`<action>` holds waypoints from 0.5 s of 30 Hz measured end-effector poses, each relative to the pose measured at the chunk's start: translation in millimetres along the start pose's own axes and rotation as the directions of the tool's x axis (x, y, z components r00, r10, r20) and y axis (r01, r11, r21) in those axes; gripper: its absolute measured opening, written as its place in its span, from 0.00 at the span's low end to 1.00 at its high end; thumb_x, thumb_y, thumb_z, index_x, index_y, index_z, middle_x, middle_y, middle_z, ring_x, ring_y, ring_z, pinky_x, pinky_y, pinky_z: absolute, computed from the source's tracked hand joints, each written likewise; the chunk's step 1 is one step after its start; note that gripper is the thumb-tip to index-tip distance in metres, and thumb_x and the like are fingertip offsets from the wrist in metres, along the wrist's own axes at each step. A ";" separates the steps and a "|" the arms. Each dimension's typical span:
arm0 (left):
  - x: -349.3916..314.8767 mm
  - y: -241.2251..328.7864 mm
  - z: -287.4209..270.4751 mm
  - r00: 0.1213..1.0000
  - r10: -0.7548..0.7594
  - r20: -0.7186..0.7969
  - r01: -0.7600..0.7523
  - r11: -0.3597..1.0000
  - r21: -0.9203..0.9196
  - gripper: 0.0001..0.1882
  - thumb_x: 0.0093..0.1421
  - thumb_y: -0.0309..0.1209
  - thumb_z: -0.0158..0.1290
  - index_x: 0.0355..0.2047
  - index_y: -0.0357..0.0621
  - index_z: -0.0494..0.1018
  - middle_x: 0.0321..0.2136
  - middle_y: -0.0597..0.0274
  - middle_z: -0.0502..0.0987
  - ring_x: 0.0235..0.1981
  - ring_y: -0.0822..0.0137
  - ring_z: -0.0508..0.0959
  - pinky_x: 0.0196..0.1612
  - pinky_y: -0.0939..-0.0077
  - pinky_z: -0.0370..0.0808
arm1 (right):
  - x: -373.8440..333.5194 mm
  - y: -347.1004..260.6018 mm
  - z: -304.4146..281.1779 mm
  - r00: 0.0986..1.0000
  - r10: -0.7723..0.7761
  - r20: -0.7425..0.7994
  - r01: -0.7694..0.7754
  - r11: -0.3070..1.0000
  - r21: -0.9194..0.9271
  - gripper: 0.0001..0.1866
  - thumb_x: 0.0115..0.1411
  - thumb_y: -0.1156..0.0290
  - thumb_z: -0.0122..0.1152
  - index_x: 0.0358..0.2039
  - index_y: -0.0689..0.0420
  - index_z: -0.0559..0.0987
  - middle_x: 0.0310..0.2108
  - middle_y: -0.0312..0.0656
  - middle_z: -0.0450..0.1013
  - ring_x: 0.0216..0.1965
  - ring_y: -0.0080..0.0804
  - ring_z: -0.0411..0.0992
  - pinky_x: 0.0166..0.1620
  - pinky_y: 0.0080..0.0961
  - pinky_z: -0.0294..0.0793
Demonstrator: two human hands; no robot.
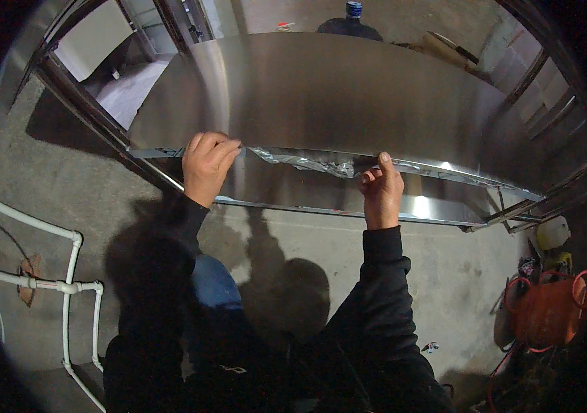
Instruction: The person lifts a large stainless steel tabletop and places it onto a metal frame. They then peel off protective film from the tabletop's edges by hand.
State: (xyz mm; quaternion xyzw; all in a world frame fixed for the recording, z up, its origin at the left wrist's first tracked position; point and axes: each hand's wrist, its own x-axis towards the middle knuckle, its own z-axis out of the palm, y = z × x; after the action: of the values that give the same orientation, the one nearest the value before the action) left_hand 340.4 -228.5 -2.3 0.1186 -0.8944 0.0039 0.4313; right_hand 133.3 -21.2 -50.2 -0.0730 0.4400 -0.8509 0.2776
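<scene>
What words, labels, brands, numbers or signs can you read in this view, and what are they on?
None can be read.
Blue-topped bottle: any print is too small to read.
Steel panel, front edge: small dark marks, too small to make out.
Silvery film: no legible print.

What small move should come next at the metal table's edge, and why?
Probably ease the crumpled film slightly away from the front edge of the metal table with the right hand. The film looks bunched along that edge, its right end beside that hand's fingers, while the left hand is at the edge farther left. Whether either hand grips it firmly isn't clear.
</scene>
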 end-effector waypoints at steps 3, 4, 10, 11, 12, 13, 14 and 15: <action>-0.7 -1.5 4.2 0.998 0.030 -0.058 -0.032 0.999 -0.026 0.08 0.41 0.24 0.57 0.25 0.45 0.73 0.25 0.64 0.70 0.29 0.63 0.70 0.30 0.71 0.68 | 0.2 0.3 -0.7 1.000 -0.010 0.009 0.010 1.000 0.001 0.16 0.49 0.55 0.62 0.22 0.49 0.65 0.16 0.27 0.58 0.18 0.17 0.61 0.21 0.15 0.57; -1.8 -1.2 5.1 0.998 0.033 -0.055 -0.033 0.999 -0.004 0.08 0.42 0.24 0.57 0.25 0.45 0.72 0.26 0.64 0.70 0.29 0.63 0.70 0.31 0.70 0.68 | -0.6 -0.7 0.0 1.000 -0.011 0.016 0.011 1.000 0.001 0.16 0.49 0.55 0.62 0.23 0.49 0.65 0.16 0.27 0.58 0.18 0.17 0.61 0.21 0.15 0.57; -13.0 -1.3 9.0 0.989 0.150 0.016 -0.150 0.968 0.203 0.08 0.43 0.26 0.55 0.26 0.47 0.70 0.28 0.65 0.69 0.32 0.64 0.69 0.37 0.68 0.65 | -0.2 -0.4 0.1 0.999 -0.007 0.040 0.006 1.000 0.012 0.15 0.50 0.56 0.61 0.24 0.49 0.66 0.16 0.27 0.58 0.18 0.16 0.60 0.21 0.14 0.57; -15.5 1.7 7.1 0.986 0.164 0.013 -0.163 0.966 0.199 0.09 0.43 0.26 0.54 0.28 0.48 0.71 0.29 0.67 0.69 0.32 0.65 0.69 0.38 0.68 0.65 | 0.6 0.4 -0.7 0.999 -0.007 0.036 0.007 1.000 0.015 0.15 0.50 0.56 0.61 0.24 0.49 0.66 0.16 0.27 0.58 0.18 0.16 0.60 0.21 0.13 0.57; -12.5 7.5 3.7 0.984 0.177 0.011 -0.176 0.965 0.194 0.10 0.44 0.26 0.54 0.29 0.49 0.71 0.29 0.68 0.69 0.33 0.65 0.69 0.39 0.68 0.64 | 1.1 0.7 -2.1 0.999 -0.015 0.034 0.014 1.000 0.010 0.15 0.50 0.56 0.61 0.24 0.49 0.66 0.16 0.27 0.58 0.18 0.16 0.60 0.21 0.13 0.57; -6.6 12.1 2.2 0.971 0.239 0.024 -0.238 0.949 0.208 0.11 0.44 0.26 0.53 0.31 0.49 0.72 0.30 0.69 0.69 0.32 0.66 0.69 0.39 0.69 0.64 | 1.8 0.8 -3.5 0.999 -0.022 0.031 0.022 1.000 0.005 0.15 0.50 0.56 0.61 0.24 0.50 0.66 0.16 0.27 0.58 0.18 0.16 0.60 0.21 0.14 0.57; 1.0 16.8 1.3 0.954 0.299 0.037 -0.300 0.928 0.221 0.13 0.44 0.26 0.53 0.33 0.50 0.72 0.30 0.70 0.69 0.32 0.67 0.69 0.39 0.71 0.63 | 2.6 0.8 -5.1 0.999 -0.030 0.027 0.030 1.000 -0.001 0.15 0.50 0.57 0.61 0.24 0.50 0.66 0.16 0.27 0.58 0.18 0.16 0.60 0.21 0.14 0.57; 4.8 18.3 -0.6 0.934 0.354 0.052 -0.356 0.903 0.239 0.14 0.44 0.26 0.52 0.35 0.51 0.73 0.30 0.71 0.69 0.32 0.68 0.68 0.39 0.72 0.63 | 2.0 0.6 -3.2 0.999 -0.031 0.032 0.031 1.000 0.003 0.15 0.50 0.56 0.61 0.24 0.50 0.66 0.16 0.27 0.58 0.18 0.16 0.60 0.21 0.14 0.57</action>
State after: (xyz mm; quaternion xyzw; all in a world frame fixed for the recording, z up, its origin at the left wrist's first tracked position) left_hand 334.0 -211.6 3.6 0.0063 -0.8953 0.1922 0.4019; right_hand 130.8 -20.3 -52.8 -0.0932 0.4333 -0.8544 0.2713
